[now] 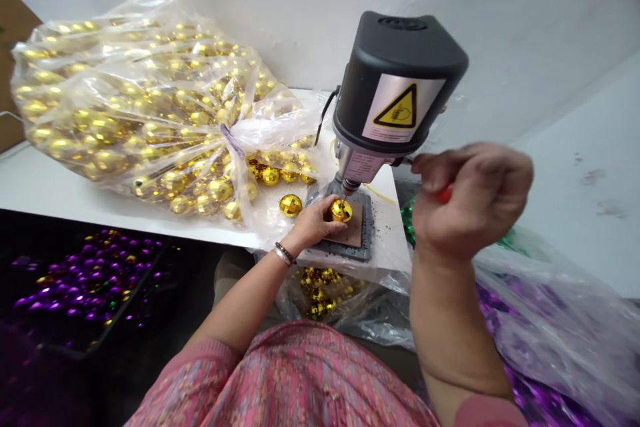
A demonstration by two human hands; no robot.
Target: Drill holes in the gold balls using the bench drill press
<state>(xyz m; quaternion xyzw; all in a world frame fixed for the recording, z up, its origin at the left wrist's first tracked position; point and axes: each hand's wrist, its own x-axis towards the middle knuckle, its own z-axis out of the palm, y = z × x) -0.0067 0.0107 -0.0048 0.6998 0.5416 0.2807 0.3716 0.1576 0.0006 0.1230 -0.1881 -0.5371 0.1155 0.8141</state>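
My left hand [319,221] grips a shiny gold faceted ball [342,211] between thumb and fingers, on a brown board [351,233] over the grey base of a small bench drill press [400,77]. The bit [345,196] comes down at the top of the ball; whether it has entered cannot be made out. My right hand [467,197] is closed round the press's feed handle, whose red knob [444,194] shows between the fingers. Another gold ball [291,205] rests on the white table, left of my left hand.
A large tied clear bag [150,113] of gold balls fills the table's left side. Dark shavings lie about the drill base. Below left stands a dark bin of purple beads [90,280]. Gold beads [323,290] hang below the table edge; a plastic bag of purple items [550,327] lies right.
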